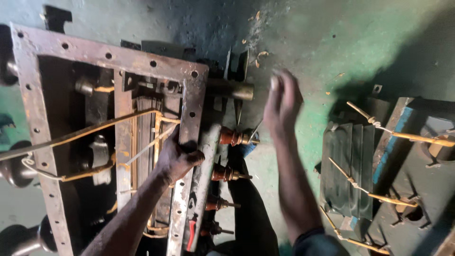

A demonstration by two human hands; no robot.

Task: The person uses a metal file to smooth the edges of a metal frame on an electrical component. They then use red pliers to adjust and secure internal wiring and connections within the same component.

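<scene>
One left hand [177, 159] grips the rusty, bolt-holed steel frame [192, 109]; the blurred right hand [283, 102] hangs empty, fingers loosely open.

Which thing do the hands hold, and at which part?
The left hand grips the rusty metal frame at its right side rail. The right hand is raised and blurred; it appears to hold nothing.

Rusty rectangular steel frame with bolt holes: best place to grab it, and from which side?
Grip the rusty rectangular steel frame on its long right rail, from the outer right edge. That flat flange is bare; wires and core parts crowd the inside. The left hand already clamps there, fingers over the edge. The right hand is raised, blurred.
</scene>
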